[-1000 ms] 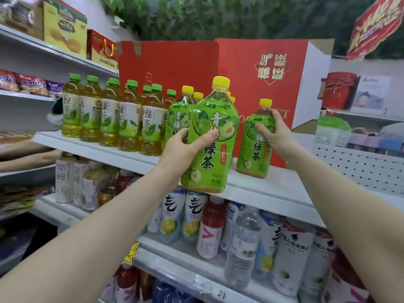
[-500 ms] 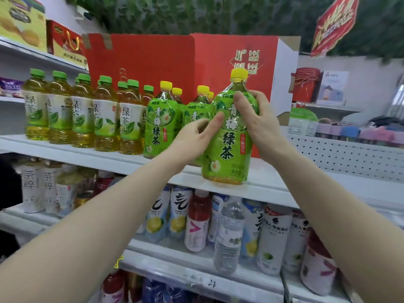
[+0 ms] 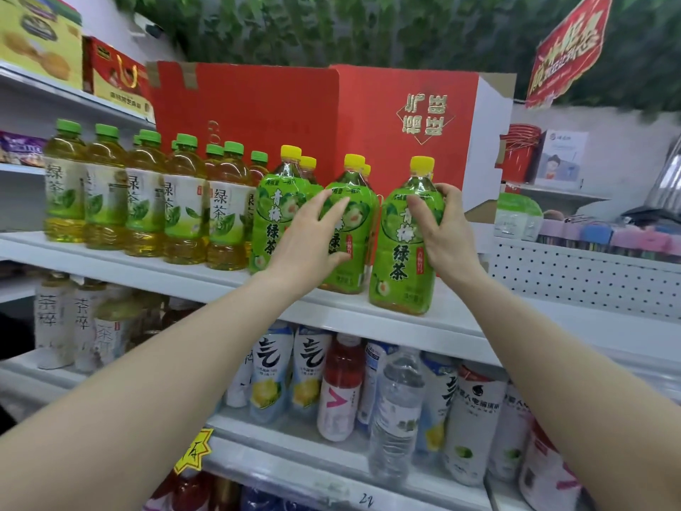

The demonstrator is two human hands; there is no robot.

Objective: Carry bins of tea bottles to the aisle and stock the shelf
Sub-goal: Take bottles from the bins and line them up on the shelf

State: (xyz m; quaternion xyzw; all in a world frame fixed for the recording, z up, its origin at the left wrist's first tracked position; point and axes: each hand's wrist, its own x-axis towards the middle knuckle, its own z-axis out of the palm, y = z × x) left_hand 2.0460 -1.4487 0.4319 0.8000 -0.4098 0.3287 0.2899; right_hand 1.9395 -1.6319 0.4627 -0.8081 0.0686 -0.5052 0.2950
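Biggest risk here is the end bottle (image 3: 403, 260) going over the front. It stands upright on the shelf (image 3: 490, 328), right by the front lip, at 3 o'clock from the middle bottle (image 3: 350, 265) and nearly touching it. The person's right hand (image 3: 446, 230) has it high up, thumb on the front of the label and fingers curled round the back of the shoulder. With a grip that high on a full bottle, a hard shove could probably tip it rather than slide it. The drinks on the lower shelf (image 3: 398, 411) sit straight below at 6 o'clock, so a drop would likely knock into those.

The left hand (image 3: 313, 234) lies on the middle bottle with its fingers straight and a bit spread, touching rather than gripping. An elbow bump there could probably nudge the neighbours.

Around it, the green-cap bottles (image 3: 143, 201) fill the shelf out toward 9 o'clock. The red carton (image 3: 258, 116) stands behind at 12 o'clock, so there's limited room to push bottles back. Toward 3 o'clock the shelf looks bare.
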